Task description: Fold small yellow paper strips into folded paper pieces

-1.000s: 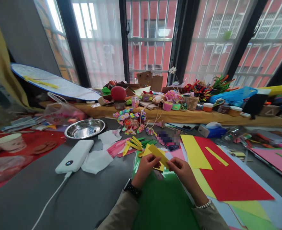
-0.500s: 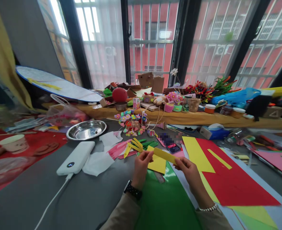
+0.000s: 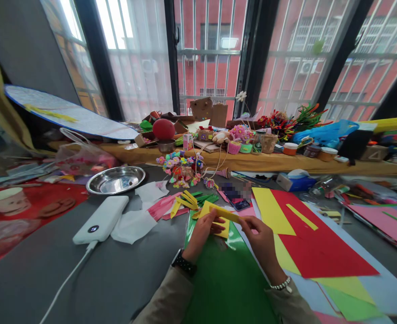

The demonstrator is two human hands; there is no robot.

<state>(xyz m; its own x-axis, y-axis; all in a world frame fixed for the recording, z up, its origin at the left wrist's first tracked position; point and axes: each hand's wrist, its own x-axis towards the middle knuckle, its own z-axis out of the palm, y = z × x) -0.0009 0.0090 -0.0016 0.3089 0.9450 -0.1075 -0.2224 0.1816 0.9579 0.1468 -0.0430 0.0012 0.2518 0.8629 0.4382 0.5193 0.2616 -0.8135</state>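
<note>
A yellow paper strip is stretched between both hands, just above the green sheet. My left hand, with a dark watch on its wrist, is closed on the strip's left part. At the other end, my right hand pinches it between thumb and fingers; a beaded bracelet circles that wrist. Yellow paper shows behind and below the strip, partly hidden by my left hand. Cut yellow strips, green strips and pink paper lie just beyond my left hand.
Left of the hands are a white power bank with a cable, and a metal plate. Rightward lie a red sheet and a yellow sheet. A phone rests behind the hands. Craft items crowd the windowsill.
My left hand has turned, its fingers now reaching farther along the underside of the strip. My right hand still holds the right end. The whole view has shifted slightly.
</note>
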